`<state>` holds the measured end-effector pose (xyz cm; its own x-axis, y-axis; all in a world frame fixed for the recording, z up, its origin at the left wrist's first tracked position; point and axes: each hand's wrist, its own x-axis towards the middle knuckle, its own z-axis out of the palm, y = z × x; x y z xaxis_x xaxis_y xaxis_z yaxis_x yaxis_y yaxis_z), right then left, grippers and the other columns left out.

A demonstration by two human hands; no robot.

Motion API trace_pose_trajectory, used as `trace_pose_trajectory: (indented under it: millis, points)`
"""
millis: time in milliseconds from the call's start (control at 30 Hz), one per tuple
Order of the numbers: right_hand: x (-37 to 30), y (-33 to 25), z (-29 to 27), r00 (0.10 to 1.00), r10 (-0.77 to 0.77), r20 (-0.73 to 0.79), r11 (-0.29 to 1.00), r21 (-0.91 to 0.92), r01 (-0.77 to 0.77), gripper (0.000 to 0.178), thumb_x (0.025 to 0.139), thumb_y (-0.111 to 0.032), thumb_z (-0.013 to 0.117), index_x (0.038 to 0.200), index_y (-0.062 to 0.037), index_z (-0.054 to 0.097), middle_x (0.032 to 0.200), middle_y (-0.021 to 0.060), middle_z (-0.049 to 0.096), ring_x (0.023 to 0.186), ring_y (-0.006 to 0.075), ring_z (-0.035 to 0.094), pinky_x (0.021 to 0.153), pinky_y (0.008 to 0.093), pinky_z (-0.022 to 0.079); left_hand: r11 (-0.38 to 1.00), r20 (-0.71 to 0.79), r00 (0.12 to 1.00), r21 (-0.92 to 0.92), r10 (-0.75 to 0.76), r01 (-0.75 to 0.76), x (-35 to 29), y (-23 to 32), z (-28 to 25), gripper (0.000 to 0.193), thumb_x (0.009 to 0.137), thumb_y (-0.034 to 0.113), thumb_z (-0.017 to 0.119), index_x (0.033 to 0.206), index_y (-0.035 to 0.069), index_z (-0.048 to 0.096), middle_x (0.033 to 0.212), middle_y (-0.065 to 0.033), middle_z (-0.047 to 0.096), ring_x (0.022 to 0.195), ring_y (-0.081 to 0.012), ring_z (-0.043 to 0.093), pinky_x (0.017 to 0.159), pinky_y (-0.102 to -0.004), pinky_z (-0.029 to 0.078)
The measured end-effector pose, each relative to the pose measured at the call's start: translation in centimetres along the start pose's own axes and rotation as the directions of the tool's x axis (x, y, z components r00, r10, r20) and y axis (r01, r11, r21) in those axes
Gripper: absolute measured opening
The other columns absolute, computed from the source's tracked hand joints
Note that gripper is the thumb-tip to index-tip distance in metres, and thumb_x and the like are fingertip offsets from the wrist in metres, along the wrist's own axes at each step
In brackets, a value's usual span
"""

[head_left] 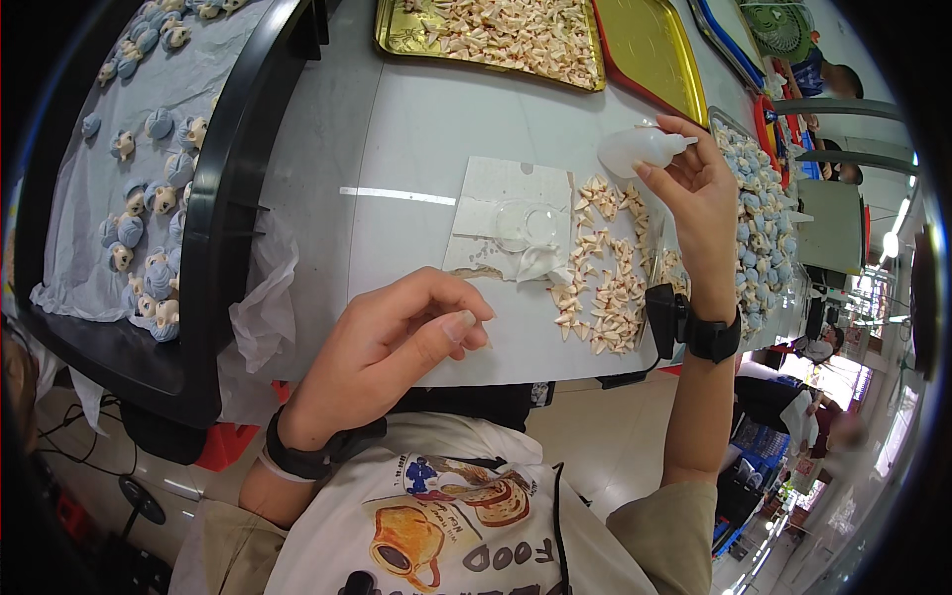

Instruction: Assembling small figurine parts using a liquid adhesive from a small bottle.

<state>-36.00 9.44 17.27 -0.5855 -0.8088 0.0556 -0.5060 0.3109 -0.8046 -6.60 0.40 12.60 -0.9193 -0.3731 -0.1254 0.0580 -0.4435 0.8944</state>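
1. Two bare hands are seen above a smooth white tabletop (pixel 416 149), held well apart from each other.
2. A small squeeze bottle (pixel 640 149) of translucent white plastic, rounded in body with a narrow nozzle, is gripped by the right hand (pixel 699 203), raised over the right part of the table; the nozzle is turned to the right.
3. The left hand (pixel 397 347) is held near the table's front edge with thumb and fingertips pinched together; whether anything small is clamped between them cannot be told.
4. A scatter of small cream-coloured cone-shaped pieces (pixel 605 283), pointed and matte, is spread on the table between the hands, just right of a flat white square card (pixel 506 213).
5. A shallow clear dish (pixel 528 224), glossy and round, is set on the card.
6. A gold metal tray (pixel 397 35) heaped with similar cream pieces is placed at the far edge, with an empty yellow tray, red-rimmed (pixel 650 45), beside it.
7. A black plastic tray (pixel 213 198) lined with pale cloth is seen at left, carrying small blue-and-cream figurines (pixel 149 243); more figurines (pixel 759 213) are heaped at right.
8. A black wristband is worn on each wrist.
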Motion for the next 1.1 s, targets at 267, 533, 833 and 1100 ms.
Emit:
trace_pose_trajectory:
  millis: [267, 533, 833, 1100]
  points:
    - [-2.3, 1.7, -2.2, 0.997, 0.078, 0.003, 0.995, -0.066, -0.078, 0.033, 0.081, 0.003, 0.06, 0.114, 0.0032, 0.059, 0.108, 0.0145, 0.065, 0.101, 0.0192, 0.062, 0.091, 0.0299, 0.047, 1.0, 0.006, 1.0, -0.007, 0.007, -0.007, 0.2, 0.1, 0.1, 0.021, 0.097, 0.013, 0.047, 0.107, -0.004, 0.056, 0.094, -0.0106, 0.062, 0.086, -0.0133, 0.059, 0.075, -0.0262, 0.048]
    - [-5.4, 0.1, -0.5, 0.972, -0.097, 0.215, 0.878, -0.441, 0.185, 0.037, 0.084, 0.005, 0.049, 0.12, 0.0014, 0.057, 0.125, 0.0182, 0.057, 0.112, 0.0326, 0.058, 0.095, 0.0349, 0.044, 1.0, -0.014, 1.0, 0.0, 0.018, -0.018, 0.2, -0.1, 0.2, 0.02, 0.096, 0.011, 0.047, 0.106, -0.004, 0.056, 0.092, -0.0107, 0.062, 0.085, -0.0137, 0.059, 0.075, -0.0269, 0.048]
    - [-9.2, -1.7, -0.8, 0.962, -0.057, 0.268, 0.894, -0.415, 0.168, 0.041, 0.081, 0.009, 0.048, 0.12, -0.0001, 0.058, 0.127, 0.017, 0.056, 0.114, 0.0339, 0.055, 0.097, 0.0353, 0.042, 1.0, -0.045, 0.999, 0.012, -0.002, 0.003, 0.1, 0.0, 0.4, 0.02, 0.095, 0.011, 0.048, 0.104, -0.004, 0.057, 0.091, -0.0105, 0.062, 0.084, -0.0145, 0.06, 0.074, -0.0275, 0.048]
    - [-13.9, -0.7, -1.5, 0.996, -0.006, -0.087, 0.861, -0.507, -0.039, 0.025, 0.08, 0.005, 0.058, 0.104, 0.0002, 0.064, 0.103, 0.0158, 0.063, 0.094, 0.031, 0.061, 0.085, 0.0361, 0.047, 0.999, -0.059, 0.998, 0.034, -0.01, 0.012, 0.2, 0.1, 0.6, 0.019, 0.095, 0.012, 0.048, 0.103, -0.003, 0.057, 0.091, -0.0106, 0.062, 0.083, -0.0148, 0.06, 0.073, -0.0275, 0.049]
